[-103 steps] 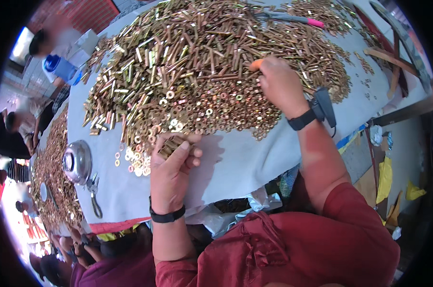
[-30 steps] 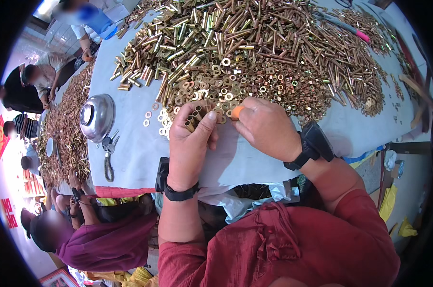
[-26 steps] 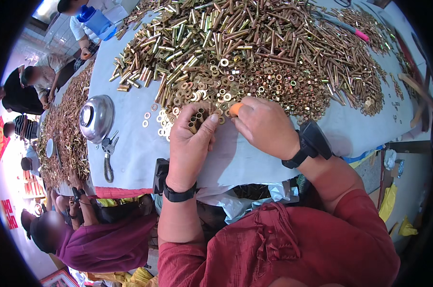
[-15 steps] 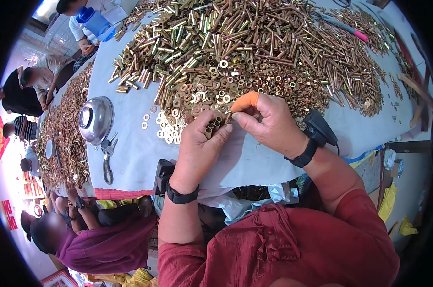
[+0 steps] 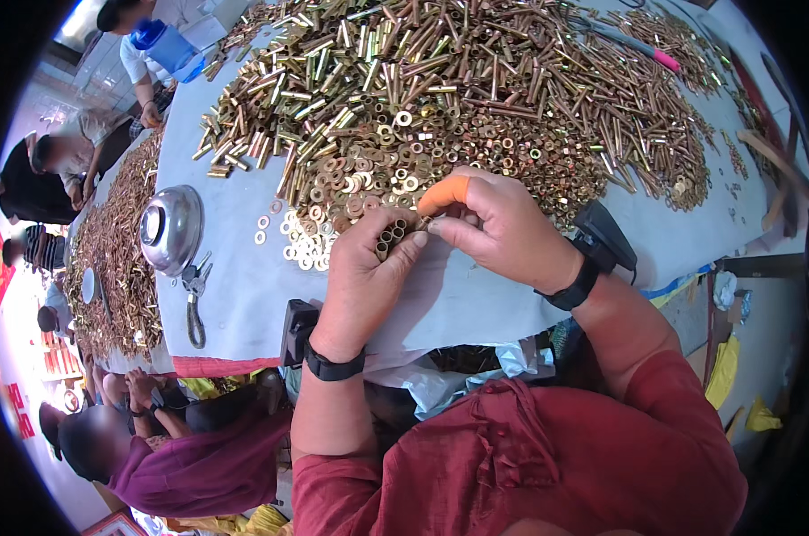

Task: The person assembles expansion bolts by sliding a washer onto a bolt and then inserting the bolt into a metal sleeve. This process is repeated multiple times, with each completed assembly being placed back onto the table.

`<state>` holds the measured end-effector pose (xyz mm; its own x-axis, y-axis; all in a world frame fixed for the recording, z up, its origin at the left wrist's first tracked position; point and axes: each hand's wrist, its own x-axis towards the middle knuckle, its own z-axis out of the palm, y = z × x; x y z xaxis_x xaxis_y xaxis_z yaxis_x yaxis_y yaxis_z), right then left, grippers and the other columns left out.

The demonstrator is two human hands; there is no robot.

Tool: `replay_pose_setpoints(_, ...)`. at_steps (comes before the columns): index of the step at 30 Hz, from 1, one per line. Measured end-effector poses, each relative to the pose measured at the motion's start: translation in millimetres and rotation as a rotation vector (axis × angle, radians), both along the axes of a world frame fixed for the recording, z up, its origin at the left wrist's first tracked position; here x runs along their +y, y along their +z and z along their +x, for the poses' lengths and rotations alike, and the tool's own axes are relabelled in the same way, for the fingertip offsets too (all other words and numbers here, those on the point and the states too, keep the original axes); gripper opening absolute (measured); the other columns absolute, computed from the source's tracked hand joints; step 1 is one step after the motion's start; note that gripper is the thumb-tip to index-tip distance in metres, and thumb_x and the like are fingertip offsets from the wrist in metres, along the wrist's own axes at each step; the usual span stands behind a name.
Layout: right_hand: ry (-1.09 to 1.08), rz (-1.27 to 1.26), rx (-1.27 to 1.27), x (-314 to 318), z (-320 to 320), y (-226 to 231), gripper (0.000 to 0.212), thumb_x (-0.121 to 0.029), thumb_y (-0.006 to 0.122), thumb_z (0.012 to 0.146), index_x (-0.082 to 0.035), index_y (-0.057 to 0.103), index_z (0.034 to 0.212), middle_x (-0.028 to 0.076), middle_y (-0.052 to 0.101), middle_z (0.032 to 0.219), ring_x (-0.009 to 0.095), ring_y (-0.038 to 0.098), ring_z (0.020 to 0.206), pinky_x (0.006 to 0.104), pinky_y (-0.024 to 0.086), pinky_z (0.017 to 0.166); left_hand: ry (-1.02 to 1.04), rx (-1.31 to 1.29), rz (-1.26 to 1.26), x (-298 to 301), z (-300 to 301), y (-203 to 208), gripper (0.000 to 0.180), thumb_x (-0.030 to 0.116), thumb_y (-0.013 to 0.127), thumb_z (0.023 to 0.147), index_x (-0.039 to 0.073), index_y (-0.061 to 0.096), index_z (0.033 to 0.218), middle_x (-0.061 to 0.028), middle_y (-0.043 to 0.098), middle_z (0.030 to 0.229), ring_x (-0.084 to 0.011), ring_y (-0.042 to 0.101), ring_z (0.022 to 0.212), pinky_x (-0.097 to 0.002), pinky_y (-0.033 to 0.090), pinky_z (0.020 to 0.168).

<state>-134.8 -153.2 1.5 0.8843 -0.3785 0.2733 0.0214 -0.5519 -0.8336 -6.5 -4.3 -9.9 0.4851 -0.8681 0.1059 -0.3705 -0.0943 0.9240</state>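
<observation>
Several short brass-coloured metal tubes (image 5: 391, 238) lie bunched in my left hand (image 5: 361, 281), their open ends facing up between thumb and fingers. My right hand (image 5: 510, 228), with an orange finger cover (image 5: 446, 191) on its index finger, pinches at a small brass-coloured piece beside the left fingertips; the fingers hide most of it. Both hands are close together over the near edge of a heap of flat washers (image 5: 310, 234). Just beyond them lie small nuts (image 5: 536, 156), and behind those a large pile of metal tubes (image 5: 476, 67).
At left on the grey-white tabletop (image 5: 243, 308) are an upturned steel bowl (image 5: 174, 230) and keys (image 5: 194, 279) on a cord. A pink-tipped rod (image 5: 665, 61) lies in the pile. Other people sit along another heap of metal parts (image 5: 123, 268) at left; one wears purple (image 5: 194, 460).
The whole view has shifted slightly. My right fingers have moved a little against the left fingertips, and the tubes in my left hand show more clearly in a row.
</observation>
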Motion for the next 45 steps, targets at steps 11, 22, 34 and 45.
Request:
replay_pose_setpoints(11,0.086,0.156,-0.011,-8,-11,2,0.017,-0.004,0.071,0.08,-0.005,0.062,0.095,0.002,0.059,0.087,0.01,0.059,0.076,0.0246,0.049,0.068,-0.079,0.081,0.048,-6,-7,-1,0.015,0.002,0.069,0.085,0.001,0.062,0.098,-0.0066,0.064,0.086,-0.014,0.059,0.079,-0.0275,0.048,0.073)
replay_pose_setpoints(22,0.124,0.274,-0.025,-13,-15,-2,0.018,-0.003,0.068,0.084,-0.005,0.066,0.102,0.003,0.063,0.094,0.01,0.061,0.083,0.024,0.05,0.073,-0.102,0.113,-0.006,-7,-7,0,0.012,0.003,0.068,0.086,0.002,0.061,0.096,-0.0039,0.063,0.085,-0.0114,0.057,0.08,-0.0262,0.047,0.073)
replay_pose_setpoints(34,-0.382,-0.71,0.258,-61,-36,7,0.02,-0.01,0.064,0.081,-0.005,0.06,0.1,0.015,0.062,0.09,0.034,0.061,0.086,0.0445,0.05,0.074,0.039,0.253,0.021,-8,-6,-4,0.01,0.004,0.067,0.089,0.002,0.062,0.097,0.0003,0.059,0.085,-0.0089,0.052,0.077,-0.0241,0.044,0.072)
replay_pose_setpoints(45,-0.332,-0.488,0.04,-44,-3,-2,0.013,-0.014,0.066,0.083,-0.005,0.06,0.09,0.014,0.064,0.084,0.035,0.062,0.08,0.0436,0.05,0.069,0.073,0.189,-0.018,-11,-5,-9,0.01,0.005,0.067,0.089,0.002,0.062,0.097,0.002,0.057,0.08,-0.0072,0.049,0.074,-0.0227,0.043,0.067)
